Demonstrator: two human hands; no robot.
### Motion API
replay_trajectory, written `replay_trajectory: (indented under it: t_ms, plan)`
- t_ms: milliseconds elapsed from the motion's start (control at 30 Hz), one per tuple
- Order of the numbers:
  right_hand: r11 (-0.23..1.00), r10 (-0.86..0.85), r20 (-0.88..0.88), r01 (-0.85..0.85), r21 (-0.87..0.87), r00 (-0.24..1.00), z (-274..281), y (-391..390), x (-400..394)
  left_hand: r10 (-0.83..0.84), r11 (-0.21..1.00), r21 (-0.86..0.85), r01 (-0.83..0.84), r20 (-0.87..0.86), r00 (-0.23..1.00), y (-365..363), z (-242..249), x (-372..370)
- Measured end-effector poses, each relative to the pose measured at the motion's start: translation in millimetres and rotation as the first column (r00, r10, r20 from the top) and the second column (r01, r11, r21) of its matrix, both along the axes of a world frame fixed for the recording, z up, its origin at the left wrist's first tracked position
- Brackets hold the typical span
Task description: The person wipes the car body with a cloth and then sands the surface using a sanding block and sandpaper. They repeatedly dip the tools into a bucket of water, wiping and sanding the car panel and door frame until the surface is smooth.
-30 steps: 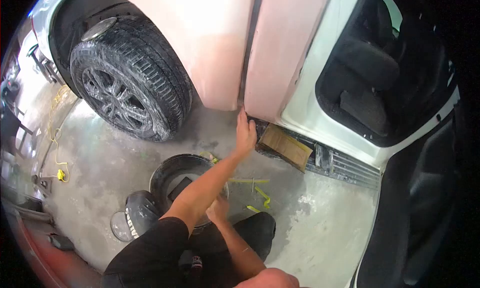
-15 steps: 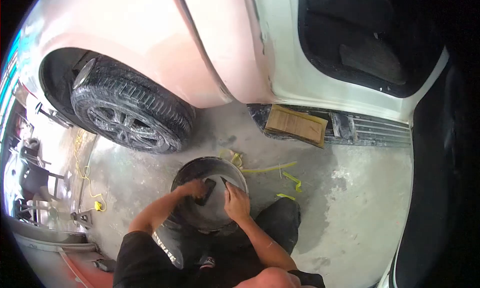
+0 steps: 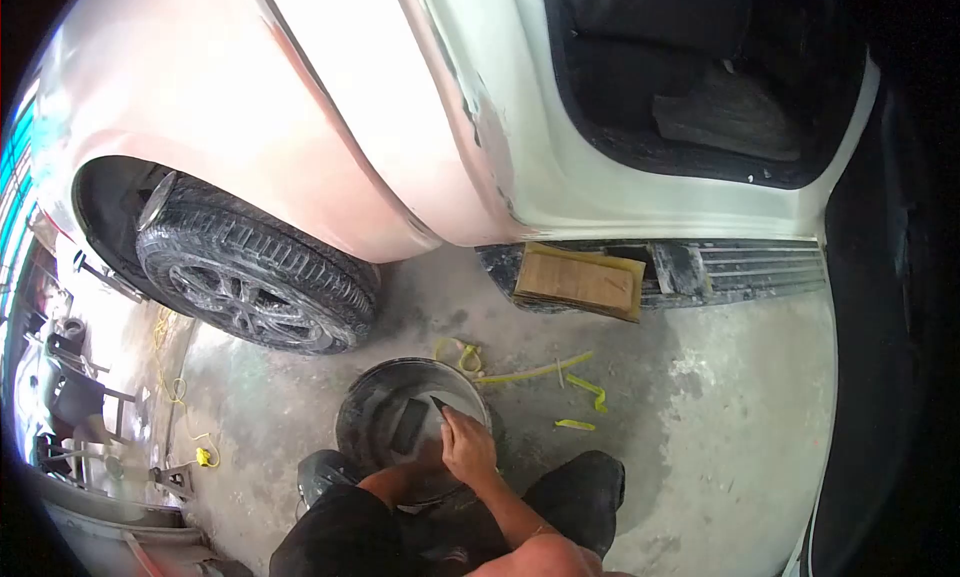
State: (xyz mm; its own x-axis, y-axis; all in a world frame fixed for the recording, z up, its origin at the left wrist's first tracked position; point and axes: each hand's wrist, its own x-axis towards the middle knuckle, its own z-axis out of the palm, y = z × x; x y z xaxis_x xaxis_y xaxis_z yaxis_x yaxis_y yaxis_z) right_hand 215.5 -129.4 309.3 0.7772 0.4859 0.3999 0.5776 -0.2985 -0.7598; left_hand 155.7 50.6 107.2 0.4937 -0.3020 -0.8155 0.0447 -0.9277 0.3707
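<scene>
A round dark bucket point(image 3: 346, 417) with greyish liquid in it stands on the floor between my knees. My right hand point(image 3: 468, 449) is closed over the bucket's right side, pinching a thin dark piece point(image 3: 438, 403) whose pointed tip sticks out past the fingers; its kind does not show. Low inside the bucket, my left hand point(image 3: 418, 474) reaches in beside the right one. Its fingers are blurred and partly behind the right hand. A dark rectangular block point(image 3: 407, 427) rests in the bucket, apart from both hands.
A car with a pinkish-white panel point(image 3: 230, 107) and dusty wheel point(image 3: 250, 277) stands ahead. Brown sheets point(image 3: 578, 280) lie on its side step point(image 3: 740, 269). Yellow strips point(image 3: 535, 368) litter the floor right of the bucket. A yellow cord point(image 3: 204, 455) lies at left.
My left hand has let go of the dark block, which now lies in the bucket, and has moved toward my right hand. The view has shifted, so the car and bucket appear lower.
</scene>
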Motion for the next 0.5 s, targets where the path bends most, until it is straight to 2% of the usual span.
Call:
replay_trajectory:
  t_ms: [167,233,300,367,400,433,467,500]
  plan:
    - [1.0,0.014,-0.017,-0.014,0.014,1.0,0.9,-2.7,2.1,-0.014,0.999,0.044,0.017,-0.047,0.999,-2.0,26.4,0.1]
    - [1.0,0.012,-0.032,-0.012,0.014,0.999,2.4,-3.4,0.6,-0.084,0.994,0.065,0.085,-0.016,0.996,14.8,41.6,-3.1]
    - [1.0,-0.005,-0.062,0.005,0.002,0.998,0.0,-2.8,-2.4,-0.293,0.954,0.105,0.28,0.138,0.946,48.5,57.0,-12.4]
    - [1.0,0.002,-0.072,0.0,0.025,0.997,-0.1,-4.7,-2.8,-0.526,0.85,0.223,0.477,0.319,0.788,87.2,72.9,-17.3]
    - [0.999,0.005,-0.077,-0.002,0.039,0.997,-0.7,-5.6,-2.4,-0.186,0.978,0.15,0.147,0.299,0.936,84.0,123.9,-10.6]
    - [0.999,0.003,-0.083,0.0,0.043,0.997,-1.0,-6.3,-3.0,0.065,0.992,0.08,-0.093,0.291,0.955,76.8,195.9,-4.3]
    - [0.999,0.003,-0.088,0.002,0.048,0.996,-2.3,-7.2,-4.3,0.319,0.943,-0.005,-0.332,0.287,0.903,67.9,271.6,2.6]
    - [0.999,0.002,-0.094,0.003,0.054,0.996,-3.6,-6.8,-5.5,0.451,0.891,-0.102,-0.442,0.303,0.839,67.1,325.2,7.3]
